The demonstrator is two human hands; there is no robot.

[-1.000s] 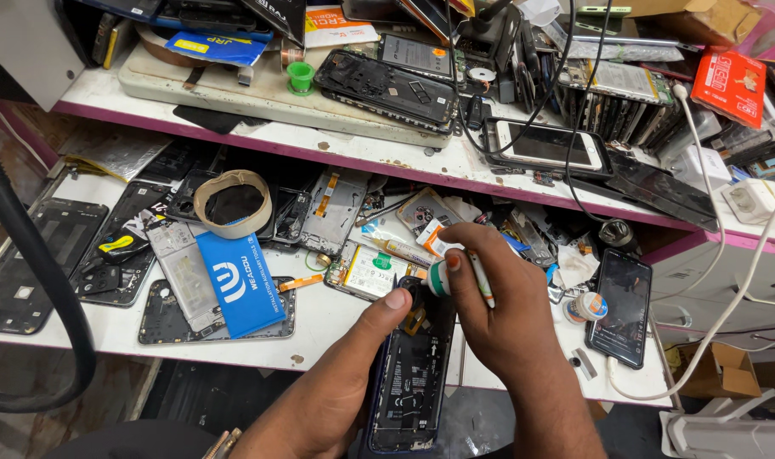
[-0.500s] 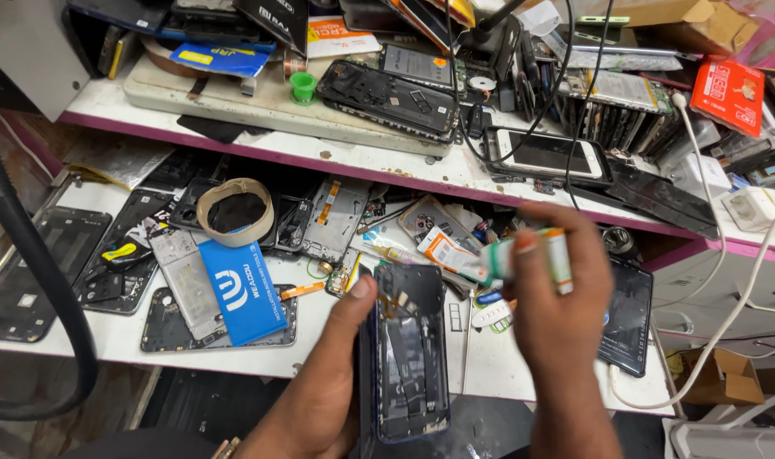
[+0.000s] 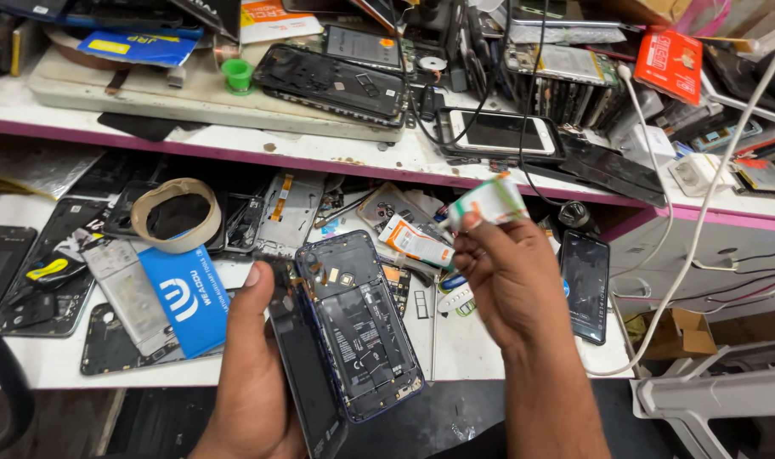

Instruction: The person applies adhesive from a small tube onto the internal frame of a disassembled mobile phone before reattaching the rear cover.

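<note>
My left hand (image 3: 256, 374) grips an opened black phone (image 3: 358, 327) by its left edge, its back off and its black inner plates showing. A dark back cover (image 3: 307, 387) hangs against the phone's left side under my thumb. My right hand (image 3: 506, 280) is raised to the right of the phone and pinches a small white tube with green and orange marks (image 3: 489, 202) between thumb and fingers. The tube is tilted and motion-blurred.
The white bench (image 3: 56, 357) is strewn with phone frames, screens and a blue card (image 3: 183, 297). A roll of tape (image 3: 177, 214) lies at left. A black phone (image 3: 585, 285) lies at right. The upper shelf (image 3: 336, 153) carries a phone frame (image 3: 332, 81), a white phone (image 3: 498, 134) and cables.
My right hand has lifted off the phone with the tube and moved up and right. The left hand has tilted the opened phone so its inside faces me.
</note>
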